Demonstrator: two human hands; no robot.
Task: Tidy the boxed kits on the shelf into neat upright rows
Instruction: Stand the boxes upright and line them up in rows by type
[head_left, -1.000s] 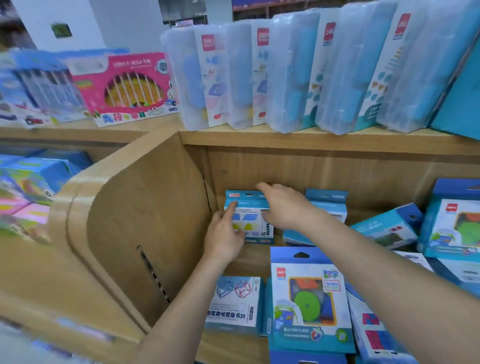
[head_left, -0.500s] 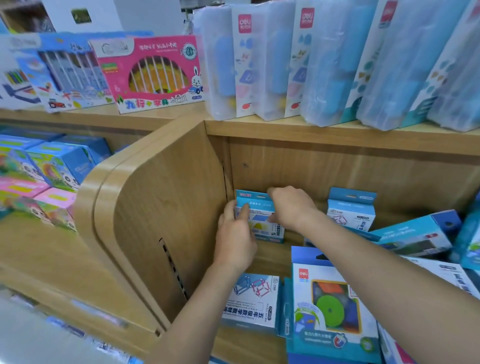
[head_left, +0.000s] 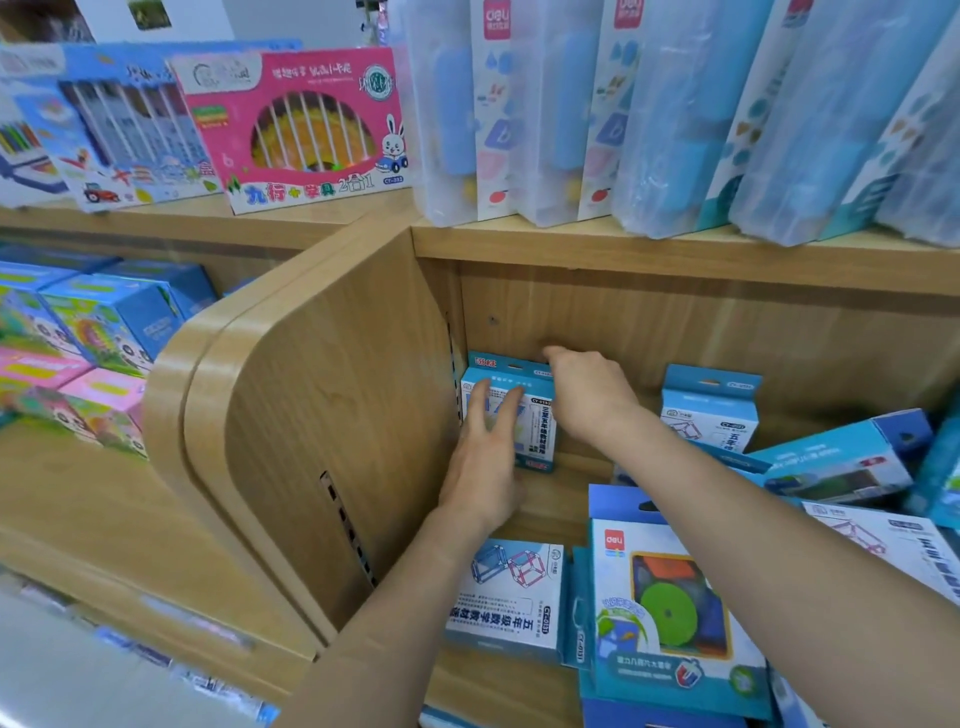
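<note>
A small blue and white boxed kit stands upright in the far left corner of the lower wooden shelf, against the back wall. My left hand lies flat on its front with straight fingers. My right hand holds the box's top right edge, fingers curled over the top. A second upright kit stands further right at the back. Other kits lie flat or tilted: a white one, a blue one with a green disc, and a tilted blue one.
A rounded wooden side panel bounds the shelf on the left. Tall plastic-wrapped packs stand on the upper shelf, beside a pink box. Colourful boxes fill the neighbouring shelf at left.
The small kit has been pushed further left and back into the corner. My left hand's fingers have straightened flat on its front. The view has moved closer.
</note>
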